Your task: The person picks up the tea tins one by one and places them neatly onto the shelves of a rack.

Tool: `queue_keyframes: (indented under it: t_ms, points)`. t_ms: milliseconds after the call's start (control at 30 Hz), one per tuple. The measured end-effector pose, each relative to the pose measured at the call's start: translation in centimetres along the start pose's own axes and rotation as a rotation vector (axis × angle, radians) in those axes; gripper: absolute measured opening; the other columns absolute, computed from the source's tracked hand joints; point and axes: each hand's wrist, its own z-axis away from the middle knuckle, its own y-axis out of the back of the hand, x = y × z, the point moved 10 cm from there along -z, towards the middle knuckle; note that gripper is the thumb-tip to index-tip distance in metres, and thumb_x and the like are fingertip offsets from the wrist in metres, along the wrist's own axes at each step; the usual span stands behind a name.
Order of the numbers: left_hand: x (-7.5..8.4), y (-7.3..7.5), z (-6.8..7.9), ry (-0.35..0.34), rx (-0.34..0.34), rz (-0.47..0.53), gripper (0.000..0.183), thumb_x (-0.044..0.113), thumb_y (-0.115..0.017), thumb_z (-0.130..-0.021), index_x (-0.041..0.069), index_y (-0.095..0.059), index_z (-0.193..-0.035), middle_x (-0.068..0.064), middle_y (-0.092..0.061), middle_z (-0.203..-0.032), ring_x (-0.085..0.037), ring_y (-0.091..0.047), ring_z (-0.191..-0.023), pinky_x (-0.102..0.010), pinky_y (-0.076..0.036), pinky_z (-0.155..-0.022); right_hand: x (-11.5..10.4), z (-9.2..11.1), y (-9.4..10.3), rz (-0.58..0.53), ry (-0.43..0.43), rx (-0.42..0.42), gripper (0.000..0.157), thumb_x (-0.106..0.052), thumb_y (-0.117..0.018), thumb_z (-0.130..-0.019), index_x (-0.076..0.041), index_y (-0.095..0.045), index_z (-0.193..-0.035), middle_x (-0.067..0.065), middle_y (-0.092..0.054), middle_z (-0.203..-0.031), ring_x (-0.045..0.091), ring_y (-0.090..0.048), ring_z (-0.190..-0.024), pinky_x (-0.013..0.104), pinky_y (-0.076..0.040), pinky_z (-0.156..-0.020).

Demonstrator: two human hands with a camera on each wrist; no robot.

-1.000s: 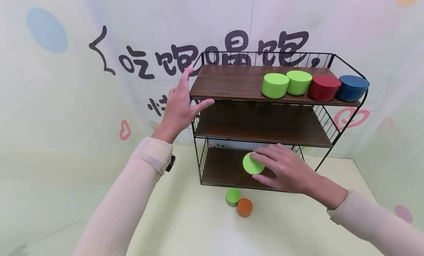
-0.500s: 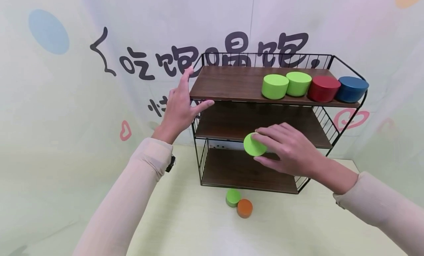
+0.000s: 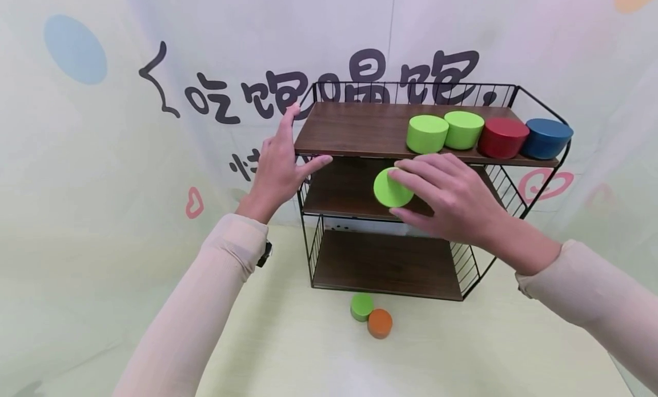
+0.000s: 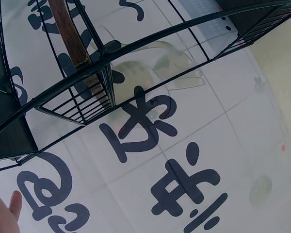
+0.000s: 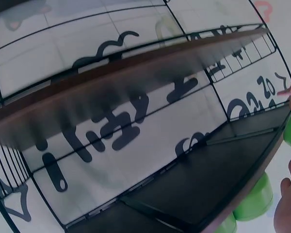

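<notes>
Standing at the left front corner of the top shelf [image 3: 354, 125], the left hand [image 3: 276, 167] has its index finger pointing up and its thumb stretched toward the right, with nothing between them. Whether it touches the wire frame [image 3: 300, 183] is hard to tell (the left wrist camera catches only its fingertips, at the lower left). A black band [image 3: 264, 254] shows at that wrist, beside the turned-back sleeve [image 3: 237, 240].

To the right of this hand and lower down, on the pale surface [image 3: 288, 351] in front of the rack, a small green tin [image 3: 362, 307] and an orange tin [image 3: 380, 323] sit side by side.

Above these and farther right, the held green tin [image 3: 393, 188] is in front of the middle shelf [image 3: 339, 194], well apart from the left hand. The right hand [image 3: 443, 197] comes in from the right and pinches it between thumb and fingers, parted about as wide as the round tin.

Along the right half of the top shelf, above the right hand, stand two more green tins [image 3: 426, 134], then a red tin [image 3: 503, 138], and at the far right a blue tin [image 3: 546, 139].
</notes>
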Motion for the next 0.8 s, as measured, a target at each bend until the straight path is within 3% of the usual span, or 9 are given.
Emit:
queue_keyframes:
  t_ms: [367,600,800]
  points:
    - [0.1,0.3,0.0,-0.008,0.005,0.0,0.106,0.061,-0.071,-0.081,0.025,-0.01,-0.16,0.01,-0.025,-0.161,-0.031,-0.042,-0.134,-0.047,-0.027,-0.112,2.1,-2.2,1.1,0.07,-0.051,0.011,0.06,-0.032,-0.082,-0.08,0.001,-0.064,-0.127,0.023,-0.065,-0.121,0.04,-0.058,-0.113,0.053,-0.048,-0.093]
    - [0.1,0.3,0.2,-0.012,0.005,0.0,0.106,0.06,-0.072,-0.082,0.024,-0.01,-0.16,0.008,-0.026,-0.162,-0.027,-0.04,-0.136,-0.046,-0.026,-0.113,3.2,-3.1,1.5,0.09,-0.082,0.028,0.057,-0.032,-0.079,-0.083,0.0,-0.064,-0.128,0.021,-0.066,-0.121,0.039,-0.057,-0.112,0.053,-0.046,-0.093]
    - [0.1,0.2,0.1,-0.003,0.002,0.006,0.106,0.061,-0.072,-0.081,0.023,-0.011,-0.16,0.009,-0.025,-0.162,-0.03,-0.041,-0.134,-0.048,-0.028,-0.111,4.0,-3.5,1.5,0.098,-0.111,0.051,0.056,-0.031,-0.08,-0.083,0.0,-0.065,-0.127,0.022,-0.066,-0.121,0.039,-0.057,-0.111,0.054,-0.046,-0.09]
